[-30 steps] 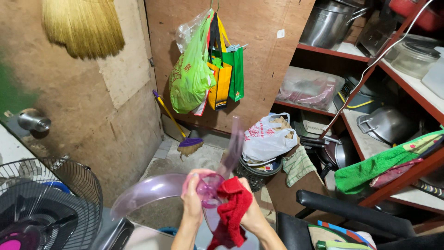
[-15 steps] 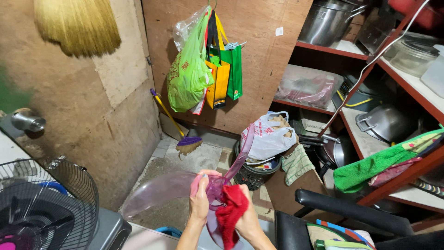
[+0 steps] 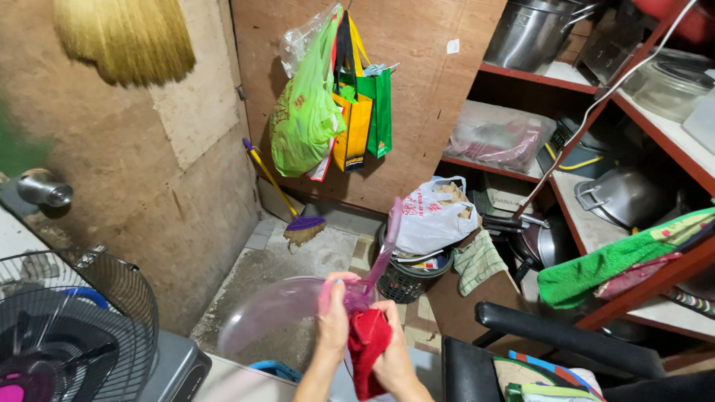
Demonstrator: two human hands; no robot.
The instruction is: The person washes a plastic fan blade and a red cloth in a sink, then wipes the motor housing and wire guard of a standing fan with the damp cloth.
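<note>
A translucent purple fan blade [image 3: 272,309] is held low in the middle of the view, one vane pointing up toward the shelves. My left hand [image 3: 333,324] grips its hub from the left. My right hand [image 3: 392,356] presses a red cloth [image 3: 366,344] against the hub from the right and below. The cloth hangs down between my two wrists. Part of the hub is hidden by my fingers and the cloth.
A fan's wire grille [image 3: 67,320] stands at lower left. A small broom [image 3: 298,227] leans on the wall under hanging bags [image 3: 328,112]. A white plastic bag [image 3: 428,216] sits on a basket. Shelves hold metal pots [image 3: 622,195] and a green towel [image 3: 596,272]. A black chair [image 3: 566,342] is at lower right.
Both hands have sunk a little in the view with the blade. The red cloth has shifted around the hub, from hanging at the right to bunched between my hands.
</note>
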